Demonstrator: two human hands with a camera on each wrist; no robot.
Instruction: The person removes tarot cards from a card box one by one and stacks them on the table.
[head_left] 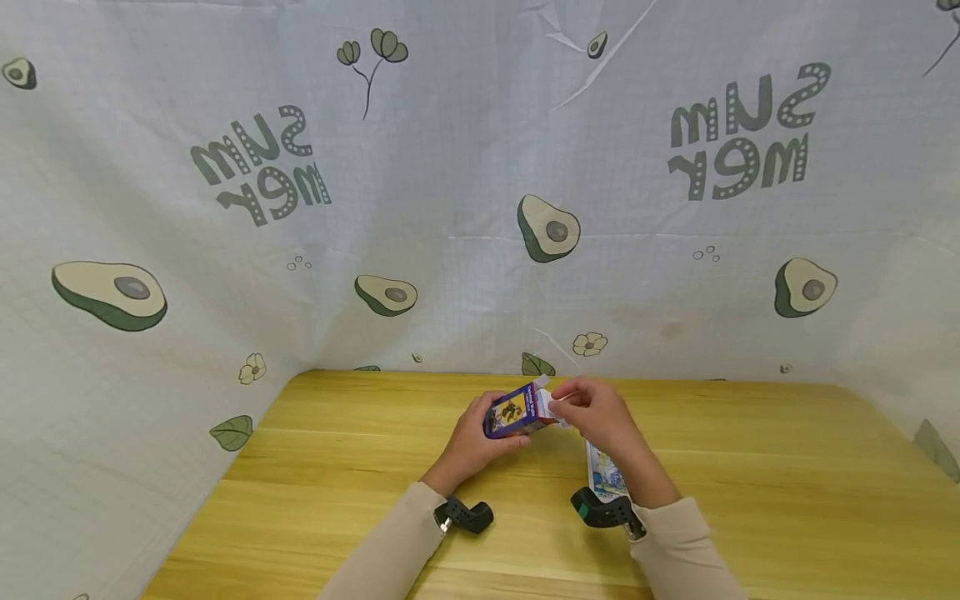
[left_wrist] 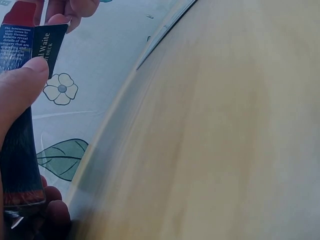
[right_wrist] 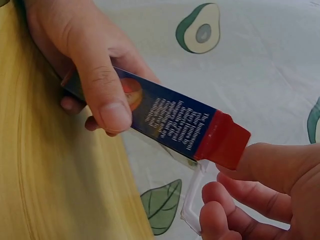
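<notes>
Beige cloth sleeves (head_left: pixel 390 546) foremost, my left hand (head_left: pixel 474 443) grips the oblong blue cardboard box (head_left: pixel 512 414) above the yellow wooden bench (head_left: pixel 787 483), while my half-curled right hand (head_left: pixel 606 421), pinch unclear, should ease its red flap (right_wrist: pixel 231 143) gently.

The tabletop (head_left: pixel 315 500) spreads across the front, with the cloth (head_left: pixel 450 192) behind it and along its left and right sides. Near the far edge, the box (head_left: pixel 510 413) is in the left hand (head_left: pixel 474 440), above the tabletop, its open end turned right. The right hand (head_left: pixel 600 417) is at that end, just right of the box. A flat item (head_left: pixel 604 473) lies on the tabletop, nearer than the box and to its right, partly beneath the right forearm.
</notes>
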